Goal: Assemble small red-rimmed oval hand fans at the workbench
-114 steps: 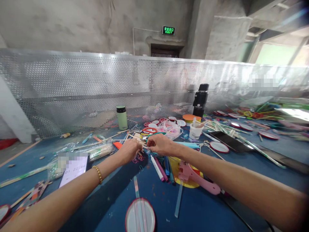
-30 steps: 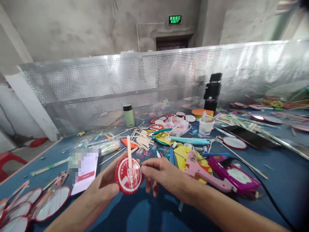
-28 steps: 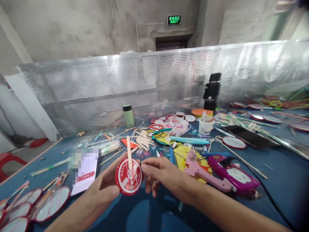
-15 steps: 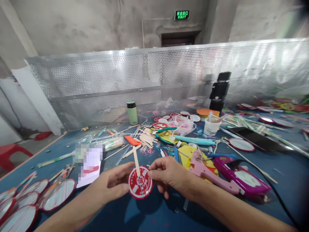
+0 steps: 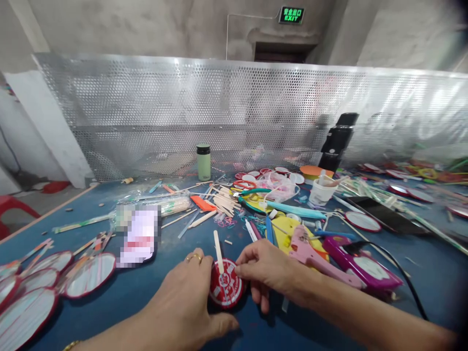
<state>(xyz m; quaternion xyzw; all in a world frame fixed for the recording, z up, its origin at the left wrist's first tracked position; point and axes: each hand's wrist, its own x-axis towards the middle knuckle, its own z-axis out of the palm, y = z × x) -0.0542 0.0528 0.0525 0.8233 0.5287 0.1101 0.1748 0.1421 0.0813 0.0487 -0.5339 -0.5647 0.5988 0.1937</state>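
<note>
A round red disc with white print [image 5: 232,287] is in front of me, low over the blue table. A flat wooden craft stick [image 5: 218,251] lies across it, running from near its middle out past the far edge. My right hand [image 5: 261,273] pinches the disc's right edge between thumb and forefinger. On the left side, my left hand [image 5: 186,297] is spread around the rim, thumb stretched out below it and fingers along the edge; whether it grips is unclear. A pink hot glue gun [image 5: 310,256] rests right of my right hand.
Several finished-looking round pieces with red rims [image 5: 89,275] lie at the left, near a phone [image 5: 141,236]. Loose craft sticks [image 5: 224,201], pliers [image 5: 252,204] and a purple device [image 5: 365,268] with a black cable lie beyond. A green bottle [image 5: 204,163] stands before the perforated metal screen [image 5: 164,107].
The disc and stick have moved slightly right and down in view. My left hand has turned over and come closer around the disc's left side. My right hand keeps its pinch.
</note>
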